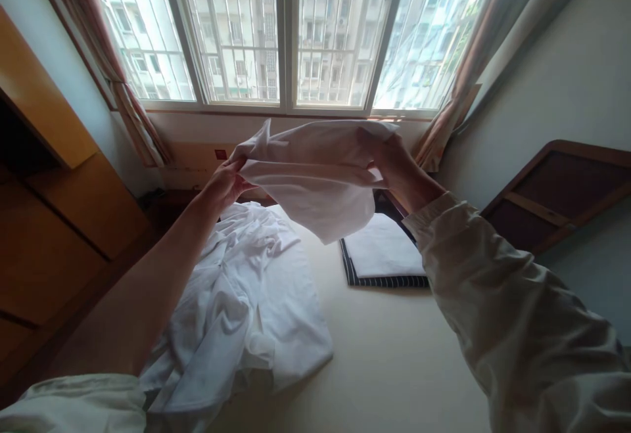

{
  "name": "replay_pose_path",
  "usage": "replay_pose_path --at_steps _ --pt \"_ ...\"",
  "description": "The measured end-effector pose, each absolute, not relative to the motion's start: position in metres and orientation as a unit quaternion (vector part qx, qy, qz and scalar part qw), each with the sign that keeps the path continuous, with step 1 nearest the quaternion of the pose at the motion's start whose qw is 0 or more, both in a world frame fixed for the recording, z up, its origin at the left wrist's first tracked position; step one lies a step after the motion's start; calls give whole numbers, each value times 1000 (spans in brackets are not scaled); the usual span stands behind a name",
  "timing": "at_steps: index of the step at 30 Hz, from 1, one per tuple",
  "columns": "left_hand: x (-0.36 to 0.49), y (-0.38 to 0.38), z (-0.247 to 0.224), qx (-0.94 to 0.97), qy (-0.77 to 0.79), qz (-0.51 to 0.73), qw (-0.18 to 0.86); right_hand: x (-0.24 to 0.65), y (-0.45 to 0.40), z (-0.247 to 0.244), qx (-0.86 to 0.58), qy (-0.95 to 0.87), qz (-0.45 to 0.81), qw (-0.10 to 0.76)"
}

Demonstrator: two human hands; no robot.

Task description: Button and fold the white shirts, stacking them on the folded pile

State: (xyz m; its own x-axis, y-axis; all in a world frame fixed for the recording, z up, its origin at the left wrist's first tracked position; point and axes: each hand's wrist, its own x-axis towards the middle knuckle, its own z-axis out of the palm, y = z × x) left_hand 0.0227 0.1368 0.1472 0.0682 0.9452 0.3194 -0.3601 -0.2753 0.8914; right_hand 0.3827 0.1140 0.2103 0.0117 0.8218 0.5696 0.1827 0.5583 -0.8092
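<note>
A white cloth (320,193) hangs in the air between my two hands, its lower part drooping to a rounded point. My left hand (227,180) is closed on its left end, and a corner of the fabric sticks up beside the fingers. At the other end my right hand (389,162) grips the cloth, partly covered by its folds. Below on the left lies a rumpled heap of white fabric (231,295). Under my right forearm a folded white cloth (382,249) rests on a dark striped one (389,282). What kind of piece the held cloth is, I cannot tell.
All the fabric lies on a pale table (374,354). Behind it are a barred window (286,39) and tied curtains (133,111). Wooden cabinets (54,242) stand at left. A brown framed panel (562,190) leans by the right wall.
</note>
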Motion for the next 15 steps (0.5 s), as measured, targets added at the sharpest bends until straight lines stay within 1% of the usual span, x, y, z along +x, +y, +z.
replay_pose_path --at_steps 2,5,9,11,13,15 --pt "14 135 152 528 275 601 534 390 110 220 -385 -647 319 576" --pt "3 135 146 555 277 557 552 399 107 224 -385 -645 407 519" --pt "-5 141 112 551 349 509 562 405 112 199 -399 -613 498 466" --pt "-7 144 86 548 424 490 528 406 116 174 -416 -595 525 445" --pt "-6 144 60 567 513 444 468 408 118 144 -432 -584 547 416" --pt "-3 140 39 612 570 385 391 410 116 113 -443 -589 559 381"
